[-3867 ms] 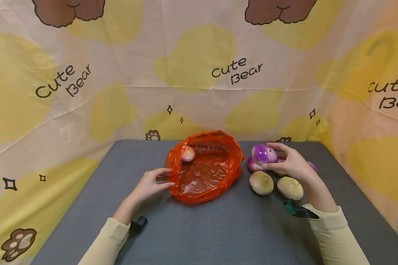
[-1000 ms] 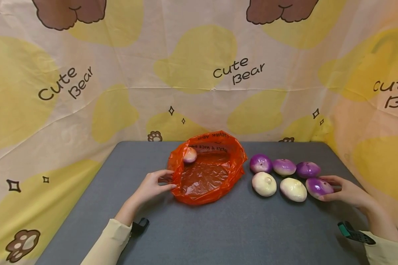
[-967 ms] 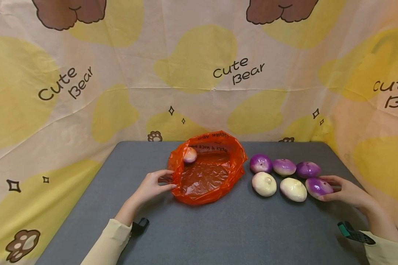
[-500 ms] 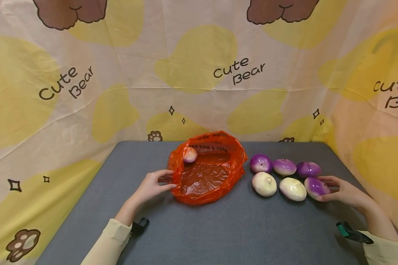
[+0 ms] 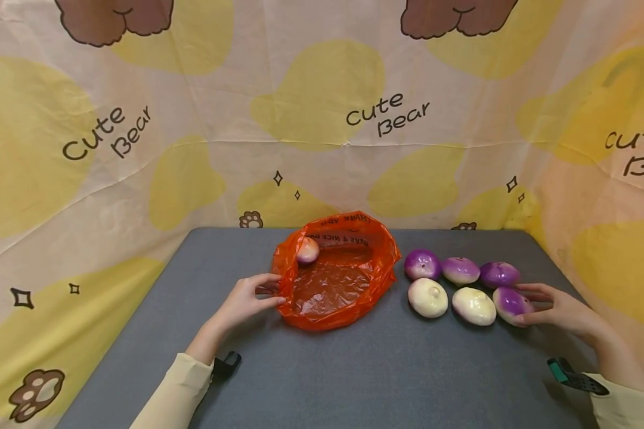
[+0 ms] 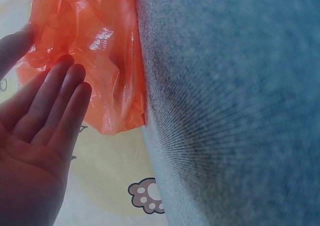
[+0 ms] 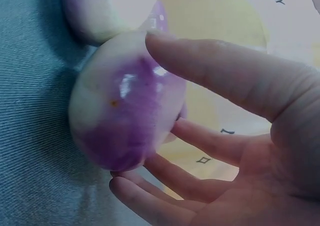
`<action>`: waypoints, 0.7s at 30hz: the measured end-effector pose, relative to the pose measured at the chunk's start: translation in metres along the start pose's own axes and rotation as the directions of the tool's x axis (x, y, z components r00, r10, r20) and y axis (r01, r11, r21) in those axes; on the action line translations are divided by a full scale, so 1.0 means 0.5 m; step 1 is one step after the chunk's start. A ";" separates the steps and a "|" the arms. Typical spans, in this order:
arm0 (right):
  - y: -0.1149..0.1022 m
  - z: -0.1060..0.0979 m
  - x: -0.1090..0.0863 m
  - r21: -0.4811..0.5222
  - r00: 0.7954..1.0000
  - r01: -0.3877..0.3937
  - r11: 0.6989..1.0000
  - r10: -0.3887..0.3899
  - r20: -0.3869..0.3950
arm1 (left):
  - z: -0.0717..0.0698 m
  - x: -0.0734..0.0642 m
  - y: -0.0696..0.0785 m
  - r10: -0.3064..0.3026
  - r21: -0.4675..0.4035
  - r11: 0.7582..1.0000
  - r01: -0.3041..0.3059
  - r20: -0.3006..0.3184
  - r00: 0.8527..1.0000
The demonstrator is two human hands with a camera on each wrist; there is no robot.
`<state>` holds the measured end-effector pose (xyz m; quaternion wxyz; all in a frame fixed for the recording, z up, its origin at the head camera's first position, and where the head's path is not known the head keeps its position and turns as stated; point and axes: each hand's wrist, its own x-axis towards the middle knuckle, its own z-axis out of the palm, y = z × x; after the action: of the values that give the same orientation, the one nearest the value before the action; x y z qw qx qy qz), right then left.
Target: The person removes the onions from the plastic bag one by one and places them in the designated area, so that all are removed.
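Note:
In the head view, my left hand (image 5: 249,296) is at the left rim of an orange plastic bag (image 5: 330,319), its thumb and fingers holding the thin wall. A pale pinkish onion (image 5: 307,251) lies inside the bag at the left. My right hand (image 5: 563,310) grips a purple-and-white onion (image 5: 510,307) on the table. The right wrist view shows the thumb on this onion (image 7: 125,103) and the fingers curled beneath its far side. Two pale onions (image 5: 428,298) lie in the front row beside it. Behind them sit three purple onions (image 5: 460,270).
A grey table (image 5: 349,375) carries everything, with a printed cloth (image 5: 306,113) hanging behind and at both sides. The held onion lies close to its neighbours, near the table's right side.
Since the earliest frame, my right hand has carried a purple onion from above the others to the right end of the front row. Lately it has turned slightly there. My left hand stays put.

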<state>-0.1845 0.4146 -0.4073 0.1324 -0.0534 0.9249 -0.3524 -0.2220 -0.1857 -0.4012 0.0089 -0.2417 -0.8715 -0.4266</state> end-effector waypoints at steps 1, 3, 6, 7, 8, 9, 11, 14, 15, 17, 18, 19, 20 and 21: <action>0.000 -0.001 -0.001 0.003 1.000 0.002 1.000 -0.002 -0.003 | -0.001 0.000 0.001 -0.003 0.000 1.000 0.003 0.000 1.000; 0.001 -0.004 -0.002 0.009 1.000 0.008 1.000 -0.008 -0.008 | -0.002 0.000 0.003 -0.004 0.002 1.000 0.004 -0.001 1.000; 0.003 -0.011 -0.002 0.016 1.000 0.020 1.000 -0.019 -0.016 | 0.002 0.004 -0.017 -0.010 0.004 1.000 0.010 -0.003 1.000; 0.003 -0.013 -0.003 0.014 0.999 0.021 1.000 -0.021 -0.025 | 0.004 0.005 -0.029 -0.011 0.004 1.000 0.011 -0.005 1.000; 0.002 -0.015 -0.003 0.016 0.999 0.022 1.000 -0.022 -0.033 | 0.006 0.008 -0.042 -0.009 0.005 1.000 0.009 -0.007 1.000; 0.000 -0.017 -0.004 0.014 0.999 0.024 1.000 -0.024 -0.043 | 0.009 0.010 -0.054 -0.011 0.007 1.000 0.011 -0.010 1.000; -0.007 -0.022 -0.007 0.006 0.998 0.024 1.000 -0.023 -0.065 | 0.013 0.014 -0.077 -0.013 0.011 1.000 0.013 -0.014 1.000; -0.022 -0.026 -0.010 0.001 0.995 0.044 0.999 -0.044 -0.091 | 0.012 0.014 -0.080 -0.001 0.023 1.000 0.001 -0.019 1.000; -0.028 -0.028 -0.010 -0.007 0.994 0.045 0.999 -0.045 -0.099 | 0.012 0.014 -0.080 0.003 0.028 1.000 -0.002 -0.022 1.000; -0.039 -0.032 -0.011 -0.018 0.992 0.056 0.998 -0.058 -0.114 | 0.012 0.014 -0.079 0.013 0.034 0.999 -0.012 -0.025 1.000; -0.045 -0.033 -0.011 -0.018 0.991 0.062 0.998 -0.064 -0.121 | 0.012 0.014 -0.079 0.016 0.038 0.999 -0.015 -0.027 1.000; -0.053 -0.034 -0.011 -0.019 0.989 0.068 0.998 -0.069 -0.131 | 0.012 0.013 -0.079 0.016 0.041 0.999 -0.015 -0.029 0.999; -0.060 -0.035 -0.011 -0.019 0.987 0.073 0.997 -0.075 -0.141 | 0.012 0.013 -0.078 0.015 0.043 0.999 -0.013 -0.029 0.999; -0.068 -0.035 -0.011 -0.018 0.986 0.076 0.997 -0.077 -0.148 | 0.012 0.013 -0.078 0.012 0.043 0.999 -0.011 -0.029 0.999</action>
<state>-0.1841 0.4013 -0.3709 0.0491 -0.0632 0.9316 -0.3547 -0.2430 -0.1987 -0.4325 0.0294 -0.2401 -0.8788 -0.4113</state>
